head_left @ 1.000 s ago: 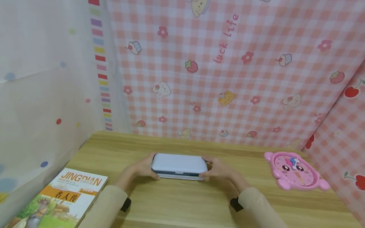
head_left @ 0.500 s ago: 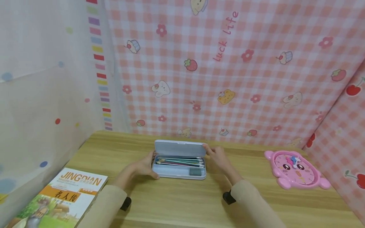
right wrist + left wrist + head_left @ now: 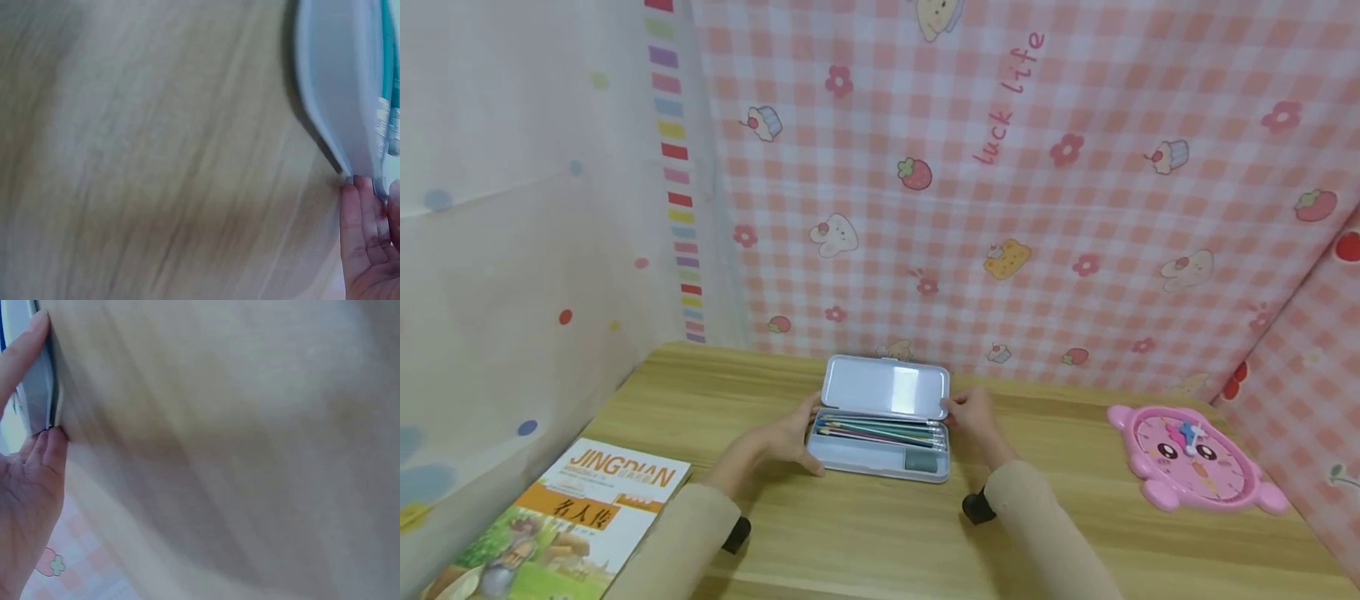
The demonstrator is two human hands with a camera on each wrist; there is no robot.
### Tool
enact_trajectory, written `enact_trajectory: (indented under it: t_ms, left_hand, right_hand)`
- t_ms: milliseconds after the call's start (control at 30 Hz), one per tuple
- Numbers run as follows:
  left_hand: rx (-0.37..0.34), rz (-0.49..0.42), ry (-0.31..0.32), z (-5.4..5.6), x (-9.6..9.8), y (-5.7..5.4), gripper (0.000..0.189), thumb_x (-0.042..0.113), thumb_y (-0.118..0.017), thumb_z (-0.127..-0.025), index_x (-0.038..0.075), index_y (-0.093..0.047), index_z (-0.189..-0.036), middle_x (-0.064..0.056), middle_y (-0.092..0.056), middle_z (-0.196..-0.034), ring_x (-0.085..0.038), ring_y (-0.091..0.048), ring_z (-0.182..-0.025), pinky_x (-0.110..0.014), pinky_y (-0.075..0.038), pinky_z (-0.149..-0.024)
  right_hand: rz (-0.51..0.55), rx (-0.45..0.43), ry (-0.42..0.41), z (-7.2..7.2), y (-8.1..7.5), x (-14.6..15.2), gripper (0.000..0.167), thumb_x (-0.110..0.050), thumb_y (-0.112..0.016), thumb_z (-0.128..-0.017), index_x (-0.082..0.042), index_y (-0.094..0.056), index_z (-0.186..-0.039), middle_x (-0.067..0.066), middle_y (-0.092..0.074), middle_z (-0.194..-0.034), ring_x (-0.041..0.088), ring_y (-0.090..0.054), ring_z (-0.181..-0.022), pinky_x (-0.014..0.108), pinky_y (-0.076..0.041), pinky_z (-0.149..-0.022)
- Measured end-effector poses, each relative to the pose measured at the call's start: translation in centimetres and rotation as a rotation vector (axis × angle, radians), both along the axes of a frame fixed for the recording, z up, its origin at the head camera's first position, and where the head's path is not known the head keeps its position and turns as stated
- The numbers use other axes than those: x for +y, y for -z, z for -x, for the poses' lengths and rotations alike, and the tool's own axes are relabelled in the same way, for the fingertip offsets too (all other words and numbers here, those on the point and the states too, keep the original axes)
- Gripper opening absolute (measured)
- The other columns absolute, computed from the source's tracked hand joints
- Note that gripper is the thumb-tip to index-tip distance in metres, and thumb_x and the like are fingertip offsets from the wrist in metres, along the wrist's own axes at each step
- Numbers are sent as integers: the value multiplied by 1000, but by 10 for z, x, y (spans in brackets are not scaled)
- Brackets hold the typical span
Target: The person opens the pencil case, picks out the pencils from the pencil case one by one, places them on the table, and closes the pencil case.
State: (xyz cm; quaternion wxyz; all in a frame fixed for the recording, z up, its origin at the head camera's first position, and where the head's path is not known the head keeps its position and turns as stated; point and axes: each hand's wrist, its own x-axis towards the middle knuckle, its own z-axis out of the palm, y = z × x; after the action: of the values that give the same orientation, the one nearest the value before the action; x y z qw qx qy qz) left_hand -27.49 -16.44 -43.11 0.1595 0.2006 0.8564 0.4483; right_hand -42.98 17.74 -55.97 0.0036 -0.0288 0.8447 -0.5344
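Baring pencils (image 3: 880, 434) within reach, the just-opened lid (image 3: 861, 387) of the pencil case (image 3: 857, 454), lower centre, leans back; the left hand (image 3: 784, 437) grips the case's left end, the right hand (image 3: 975, 418) pinches the lid's edge.

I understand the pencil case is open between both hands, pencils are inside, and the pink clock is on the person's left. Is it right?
No: the pink clock is on the person's right, as the head view shows. The pencil case is open between left hand and right hand, pencils inside.
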Motion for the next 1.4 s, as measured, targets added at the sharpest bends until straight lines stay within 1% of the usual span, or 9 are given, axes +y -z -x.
enact_trajectory:
  t_ms: [167,233,367,500,667,733,900,1100,1400]
  left_hand:
    - [-18,117,81,1,-3,-6,119,14,-83,-64,-8,5,-142,-30,-22,-143,-41,-21,-134,-53,-14,-112]
    - [-44,173,102,1,-6,-10,119,23,-81,-68,-9,6,-142,-30,-15,-147,-40,-15,-137,-51,-13,-113]
    - [-37,333,93,-2,-4,-21,117,32,-78,-70,-11,4,-142,-31,-8,-149,-41,-12,-138,-50,-15,-113]
    - [6,477,54,-1,6,-30,121,35,-79,-66,-10,4,-142,-30,-2,-149,-40,-8,-139,-49,-14,-114]
    - [21,602,80,7,15,-38,120,34,-79,-64,-10,1,-142,-27,4,-151,-38,-3,-141,-46,-11,-115]
    - [-6,629,92,9,17,-41,119,32,-80,-65,-11,0,-142,-27,3,-151,-39,-4,-140,-45,-11,-115]
    - [-56,693,89,10,15,-45,115,33,-79,-68,-10,-3,-142,-26,1,-151,-36,-5,-141,-42,-11,-116]
    - [-58,719,89,9,17,-49,113,32,-79,-68,-10,-5,-143,-26,-1,-151,-36,-5,-141,-42,-11,-116]
    - [-36,759,88,13,22,-43,113,37,-79,-67,-6,-9,-144,-20,-2,-153,-32,-6,-142,-41,-13,-116]
  right_hand:
    - [-34,-122,116,-78,-95,-36,21,-9,-66,-82,11,-68,-89,19,-67,-67,14,-61,-50,31,-56,-53]
    - [-66,-150,125,-102,-124,-48,20,-3,-62,-84,14,-66,-92,21,-67,-70,12,-59,-51,30,-56,-55]
    - [-85,-169,129,-102,-123,-51,19,-4,-63,-84,13,-66,-92,19,-67,-70,11,-59,-50,29,-56,-56]
    - [-111,-105,140,-103,-124,-52,18,-4,-64,-83,12,-68,-89,20,-67,-69,10,-58,-50,25,-54,-51]
    - [-279,30,142,-109,-131,-51,17,-7,-66,-82,8,-70,-87,21,-68,-79,14,-57,-60,24,-47,-52]
    - [-351,76,118,-112,-135,-51,21,-10,-66,-83,7,-69,-94,22,-68,-89,20,-61,-72,29,-51,-61]
    - [-465,194,-69,-117,-146,-56,26,-16,-64,-85,1,-66,-104,19,-66,-105,30,-61,-99,42,-51,-84]
    - [-592,243,-358,-117,-151,-58,18,-12,-65,-84,-1,-69,-97,12,-67,-96,25,-62,-93,39,-52,-82]
    - [-649,209,-473,-116,-147,-54,15,-7,-62,-85,2,-69,-95,12,-69,-90,20,-63,-85,33,-54,-77]
